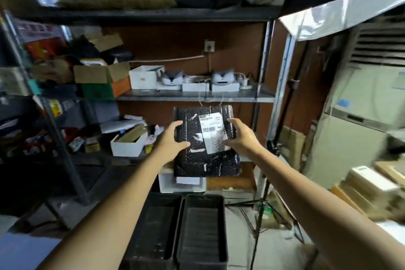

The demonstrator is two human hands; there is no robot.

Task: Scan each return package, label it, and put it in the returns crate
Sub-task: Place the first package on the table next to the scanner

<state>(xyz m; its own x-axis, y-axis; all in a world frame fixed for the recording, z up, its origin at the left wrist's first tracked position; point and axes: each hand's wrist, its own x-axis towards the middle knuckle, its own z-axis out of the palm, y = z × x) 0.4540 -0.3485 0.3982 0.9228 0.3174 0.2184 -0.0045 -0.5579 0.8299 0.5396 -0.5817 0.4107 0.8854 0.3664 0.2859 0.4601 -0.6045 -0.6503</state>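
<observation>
Package (197,160) held between left hand (169,138) and right hand (241,136), apparently above crate (203,197).

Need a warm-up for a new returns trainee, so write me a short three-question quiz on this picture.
1. True or false: the left hand and the right hand both hold the black package.
2. Where do the two black crates sit? A) on a shelf B) on the floor, below the package C) on a table
3. Fill in: the white ___ with a barcode is stuck on the package's front.
Key: 1 true; 2 B; 3 label.
</observation>
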